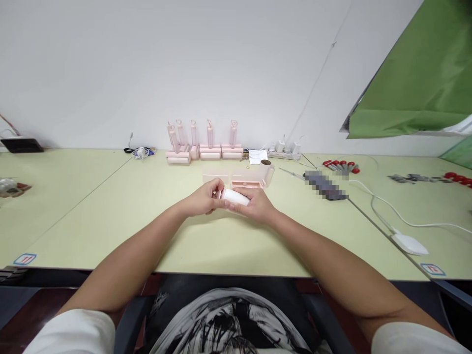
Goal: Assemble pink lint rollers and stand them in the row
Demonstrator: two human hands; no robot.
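A white roll [236,197] with a pale pink end is held between both hands over the middle of the table. My left hand [207,198] pinches its left end with thumb and fingers. Wrapped round the right part is my right hand [256,204]. Just behind them lie an open pink case [246,184] and a clear, pale cover [216,175]. To the right of the case stand a roll with a brown core [265,163] and a translucent pink handle [270,175].
Pink lint rollers [211,152] with upright handles line the wall side. A white paper [257,157], a power strip [287,156] and a blurred dark object [325,186] lie rightward. A white charger [409,244] with cables sits at far right; coiled cable [141,153] at back left.
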